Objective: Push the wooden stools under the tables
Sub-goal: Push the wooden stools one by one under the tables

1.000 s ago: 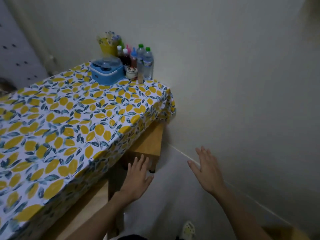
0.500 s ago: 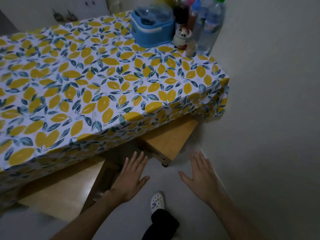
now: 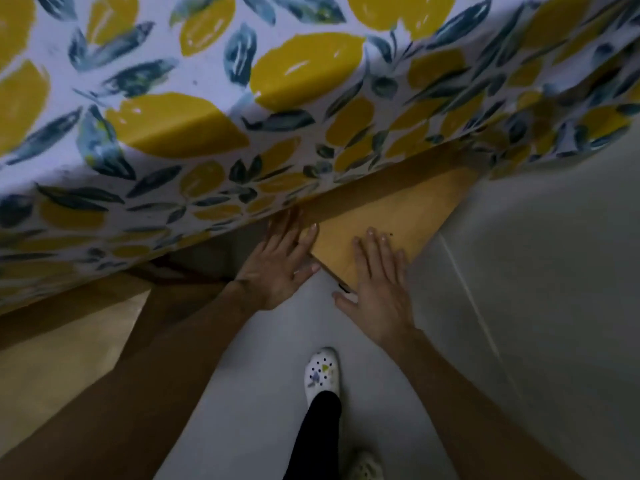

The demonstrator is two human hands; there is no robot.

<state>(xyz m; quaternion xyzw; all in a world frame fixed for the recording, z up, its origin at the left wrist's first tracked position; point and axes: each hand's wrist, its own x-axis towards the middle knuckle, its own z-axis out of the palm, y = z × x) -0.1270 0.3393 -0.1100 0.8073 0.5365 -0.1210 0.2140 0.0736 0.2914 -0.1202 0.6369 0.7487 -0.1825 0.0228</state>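
Note:
A wooden stool [image 3: 391, 216] sticks out partly from under the table, whose lemon-print cloth [image 3: 214, 109] hangs over its far side. My left hand [image 3: 277, 261] lies flat against the stool's near left corner, fingers spread, fingertips under the cloth's hem. My right hand [image 3: 377, 285] rests flat on the stool's top near its front corner, fingers apart. A second wooden stool [image 3: 59, 351] stands lower left, half under the table, with my left forearm crossing over it.
A pale wall [image 3: 554, 271] runs close along the right, meeting the grey floor [image 3: 263, 368] just beside the stool. My foot in a white clog [image 3: 322, 374] stands on the floor below my hands.
My head has dropped much closer to the table edge. Both hands have moved forward from hovering above the floor onto the right stool; the bottles and blue box have left the view.

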